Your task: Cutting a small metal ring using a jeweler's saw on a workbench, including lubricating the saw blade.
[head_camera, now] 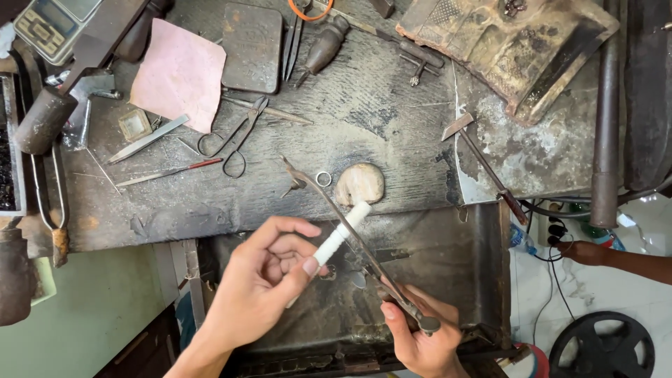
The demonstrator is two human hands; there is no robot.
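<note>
Over the dark metal tray that hangs below the front edge of the workbench, both hands work close together. The left hand is closed around a white stick, pinching it between thumb and fingers so that its free end points up toward the bench edge. The right hand is closed on the handles of long thin tongs, which slant up and left, crossing just beside the white stick; their tips reach onto the front edge of the bench. Just beside those tips lies a small metal ring, and right of the ring sits a pale rounded lump, also at the front edge.

Farther back on the bench, toward its left side, lie scissors, a pink sheet and a flat dark plate. A small hammer lies near the right edge, its handle running out past the front edge. A digital scale sits at the back left corner. Another person's arm shows at the right, well apart from the bench.
</note>
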